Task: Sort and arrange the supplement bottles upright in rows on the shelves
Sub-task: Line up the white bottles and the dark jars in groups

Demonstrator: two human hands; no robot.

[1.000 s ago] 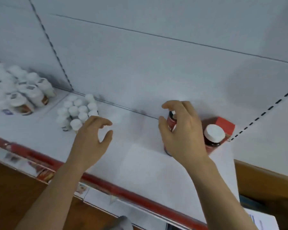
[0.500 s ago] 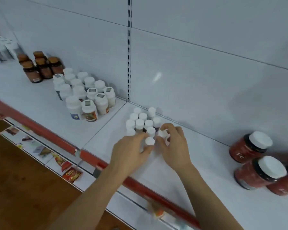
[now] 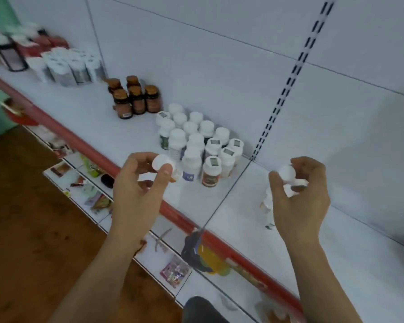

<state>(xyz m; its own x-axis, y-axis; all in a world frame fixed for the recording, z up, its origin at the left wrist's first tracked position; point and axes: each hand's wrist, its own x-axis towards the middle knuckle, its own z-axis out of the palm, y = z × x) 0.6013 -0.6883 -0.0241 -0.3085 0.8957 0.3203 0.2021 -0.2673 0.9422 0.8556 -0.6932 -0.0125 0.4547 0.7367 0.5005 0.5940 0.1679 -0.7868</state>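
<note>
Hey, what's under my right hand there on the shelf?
Blurred small white bottles show just below the thumb of the right hand, which grips white-capped bottles. The hand covers the rest of that spot on the shelf.

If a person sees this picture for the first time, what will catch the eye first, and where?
The two hands in front of the white shelf: the left hand pinches a small white-capped bottle, and the right hand grips small white plastic bottles. Behind the left hand stands a tight cluster of white-capped supplement bottles, with five brown-capped amber bottles farther left.
</note>
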